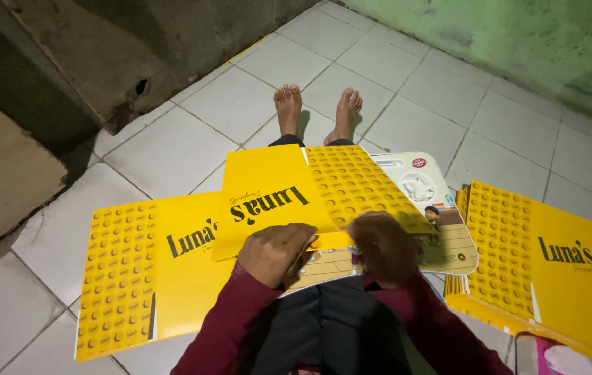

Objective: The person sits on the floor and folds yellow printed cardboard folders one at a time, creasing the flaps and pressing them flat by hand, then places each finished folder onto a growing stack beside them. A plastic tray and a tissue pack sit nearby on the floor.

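1. Concrete slab edge (4, 173) and a dark wall base close off the far left; bare white floor tiles (171, 146) lie open between them and the sheets.
2. Left yellow sheet (150, 267) lies flat on the floor, its dotted band toward the outer edge; its right side is covered by the sheet on the lap.
3. Left hand (276, 253) is curled into a loose fist, knuckles up, resting on the near edge of the folded yellow sheet (289, 198); whether the fingers pinch that edge cannot be told.
4. This folded sheet lies across the lap, over a small lap table (442, 243) with a white rounded rim and a cartoon picture; most of the table top is hidden.
5. Right hand (383, 246) is blurred, close beside the left but apart from it, over the sheet's near corner; its grip cannot be made out.
6. Two bare feet (317, 111) point away, with open tiles around them.
7. Stack of yellow sheets (539, 271) lies at the right, near the table, its near corner close to the frame's edge.
8. Pink object (560, 357) at the bottom right is cut off.
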